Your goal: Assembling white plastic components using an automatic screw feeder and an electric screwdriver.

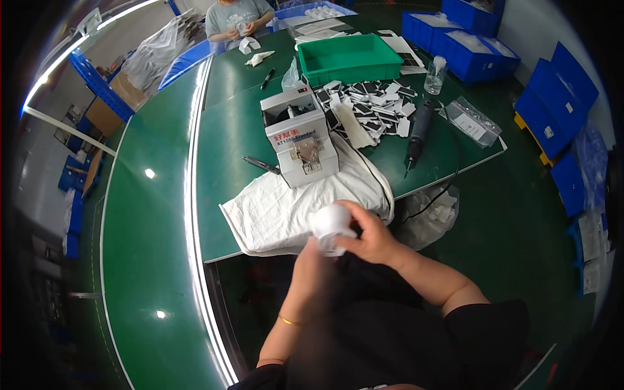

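Note:
A rounded white plastic part [330, 222], slightly blurred, is held up in front of my body, above the near edge of a white cloth [286, 211]. The fingers of my right hand [376, 239] are closed around its right side, thumb low and index finger over the top. My left hand [312, 260] reaches its lower left side and appears to touch it; motion smears those fingers, so their grip is unclear. Beyond the cloth stands a white bench machine [302, 140] with a metal plate on its front.
Behind the machine are a green bin [351, 60] and a pile of white and black pieces [377, 107]. A corded power screwdriver [420, 133], a clear cup [435, 77] and a plastic bag [473, 122] lie rightward. A black pen-like tool [261, 164] is left. Another person [237, 23] works at the far end.

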{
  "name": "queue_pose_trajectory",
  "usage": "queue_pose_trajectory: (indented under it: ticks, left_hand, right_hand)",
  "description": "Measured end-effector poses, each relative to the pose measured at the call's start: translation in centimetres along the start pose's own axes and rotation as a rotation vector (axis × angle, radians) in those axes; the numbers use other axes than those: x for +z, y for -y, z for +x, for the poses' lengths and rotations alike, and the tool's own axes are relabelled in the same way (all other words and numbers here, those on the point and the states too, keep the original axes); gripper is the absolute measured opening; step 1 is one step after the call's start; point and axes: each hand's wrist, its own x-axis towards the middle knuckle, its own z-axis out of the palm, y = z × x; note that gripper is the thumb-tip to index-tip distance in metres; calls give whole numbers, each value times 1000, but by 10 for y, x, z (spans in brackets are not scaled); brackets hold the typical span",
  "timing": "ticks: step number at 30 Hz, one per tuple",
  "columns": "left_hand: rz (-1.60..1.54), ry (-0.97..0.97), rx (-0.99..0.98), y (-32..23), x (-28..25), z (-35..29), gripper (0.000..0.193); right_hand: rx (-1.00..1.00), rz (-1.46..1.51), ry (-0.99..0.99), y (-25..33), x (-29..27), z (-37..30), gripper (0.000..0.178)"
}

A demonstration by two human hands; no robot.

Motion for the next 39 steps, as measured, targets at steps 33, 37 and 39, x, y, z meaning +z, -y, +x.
queue_pose_trajectory:
  ticks: [33, 37, 39]
  left_hand:
    - [-257, -193, 420, -6, 3, 25, 132]
    - [-525, -99, 422, -13, 3, 27, 130]
    - [-588, -87, 408, -14, 5, 22, 130]
  right_hand:
    - [321, -1396, -8, -89, -143, 256, 31]
    - [317, -1407, -50, -104, -158, 246, 27]
    - [278, -1342, -109, -102, -164, 236, 42]
